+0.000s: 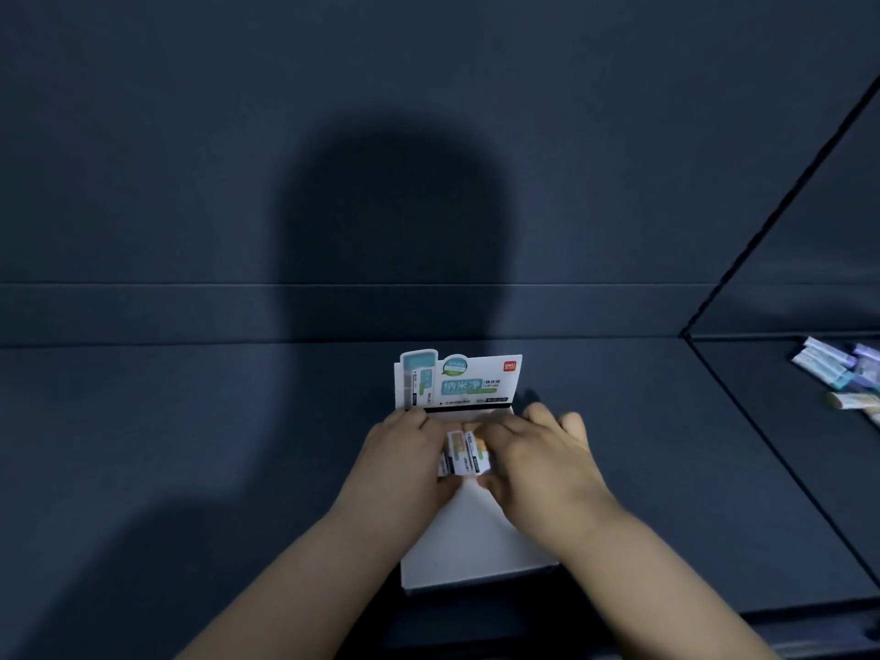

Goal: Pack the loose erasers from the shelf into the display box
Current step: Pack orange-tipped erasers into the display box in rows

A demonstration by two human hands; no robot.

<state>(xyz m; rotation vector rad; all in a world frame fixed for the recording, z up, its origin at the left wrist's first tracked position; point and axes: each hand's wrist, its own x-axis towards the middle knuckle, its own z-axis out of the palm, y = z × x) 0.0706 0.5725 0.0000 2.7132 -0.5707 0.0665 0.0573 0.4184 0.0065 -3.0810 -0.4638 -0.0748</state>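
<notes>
A white display box (pixel 469 540) with a printed header card (pixel 459 381) stands on the dark shelf in the middle of the view. Over its far end, a small bunch of wrapped erasers (pixel 464 452) sits between my hands. My left hand (pixel 405 462) holds the bunch from the left, fingers curled around it. My right hand (pixel 533 462) grips it from the right, thumb underneath. The box interior under the hands is hidden.
Several loose erasers (pixel 843 373) lie on the neighbouring shelf section at the far right, past a dark divider line (pixel 762 435). The shelf's back wall (pixel 333 312) rises just behind the box. The shelf's front edge (pixel 809 616) runs at the lower right.
</notes>
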